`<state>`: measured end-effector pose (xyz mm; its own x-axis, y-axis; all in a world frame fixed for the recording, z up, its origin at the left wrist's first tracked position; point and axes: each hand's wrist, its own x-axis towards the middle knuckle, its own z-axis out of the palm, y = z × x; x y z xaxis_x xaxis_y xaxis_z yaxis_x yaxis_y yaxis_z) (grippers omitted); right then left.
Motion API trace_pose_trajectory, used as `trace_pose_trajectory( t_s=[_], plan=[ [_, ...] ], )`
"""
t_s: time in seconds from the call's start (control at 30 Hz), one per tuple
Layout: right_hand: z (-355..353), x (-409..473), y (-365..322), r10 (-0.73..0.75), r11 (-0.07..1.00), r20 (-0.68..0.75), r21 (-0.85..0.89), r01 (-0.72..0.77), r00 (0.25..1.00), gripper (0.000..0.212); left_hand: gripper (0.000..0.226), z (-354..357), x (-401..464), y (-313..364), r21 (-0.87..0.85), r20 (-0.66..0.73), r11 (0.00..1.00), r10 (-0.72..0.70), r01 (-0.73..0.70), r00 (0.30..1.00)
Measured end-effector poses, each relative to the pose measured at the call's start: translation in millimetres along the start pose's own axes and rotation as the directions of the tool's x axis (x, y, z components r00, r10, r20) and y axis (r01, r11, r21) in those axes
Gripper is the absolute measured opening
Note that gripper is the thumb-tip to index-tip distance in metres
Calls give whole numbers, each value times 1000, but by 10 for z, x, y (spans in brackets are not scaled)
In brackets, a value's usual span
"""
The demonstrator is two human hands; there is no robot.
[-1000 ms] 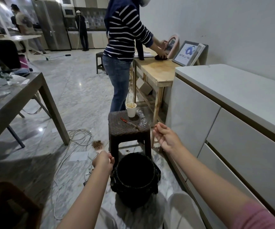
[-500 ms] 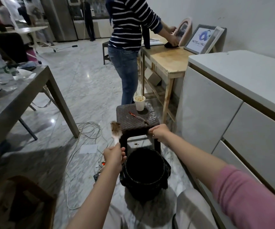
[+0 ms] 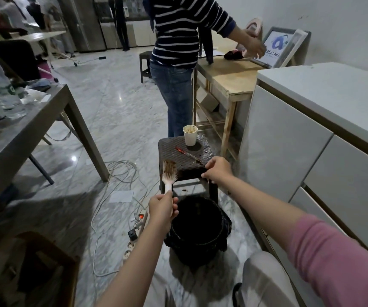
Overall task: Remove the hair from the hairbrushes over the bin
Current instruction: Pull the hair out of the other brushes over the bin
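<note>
Left hand (image 3: 162, 207) grips hairbrush (image 3: 169, 174) handle, hair-clogged head upright, just beyond the bin (image 3: 198, 227) rim. Right hand (image 3: 218, 169) clasps the stool (image 3: 185, 156) front edge behind the bin.

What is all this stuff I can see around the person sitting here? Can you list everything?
hairbrush: one, pale handle, brown hair in the bristles, held up left of the stool
bin: one, black, on the floor below the hands
stool: one, dark woven top, behind the bin
paper cup: one, white, on the stool
thin red tool: one, lying on the stool
power strip: one, white, floor left of the bin
grey table: one, left
white cabinet: one, right
wooden table: one, back right
standing person: one, striped top, jeans
left hand: gripping the hairbrush handle
right hand: on the stool's front edge
</note>
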<state>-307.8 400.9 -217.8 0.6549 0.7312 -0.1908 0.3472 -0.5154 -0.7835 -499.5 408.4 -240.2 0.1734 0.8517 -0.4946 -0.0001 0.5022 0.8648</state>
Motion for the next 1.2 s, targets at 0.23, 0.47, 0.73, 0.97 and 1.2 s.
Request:
trace_pose_trajectory(
  t_s=[0.23,0.47,0.73,0.97,1.2],
  plan=[
    [69,-99,-167,-197,979,31,66,194,980,15,13,78,-140,-27,86,5,994,64,-64,998],
    [214,-280,-412,-309,938,123,-125,324,943,48,11,232,-306,-113,154,5,967,204,-202,979],
    [211,-375,-380,-341,939,-27,-56,340,940,12,9,260,-364,-92,137,11,971,196,-195,981],
    [142,-437,-352,-358,933,-72,1,359,931,6,9,239,-353,-38,61,37,989,136,-138,990],
    [155,-513,-318,-407,912,-29,44,408,913,10,12,246,-339,74,-137,60,990,-31,39,998]
  ],
)
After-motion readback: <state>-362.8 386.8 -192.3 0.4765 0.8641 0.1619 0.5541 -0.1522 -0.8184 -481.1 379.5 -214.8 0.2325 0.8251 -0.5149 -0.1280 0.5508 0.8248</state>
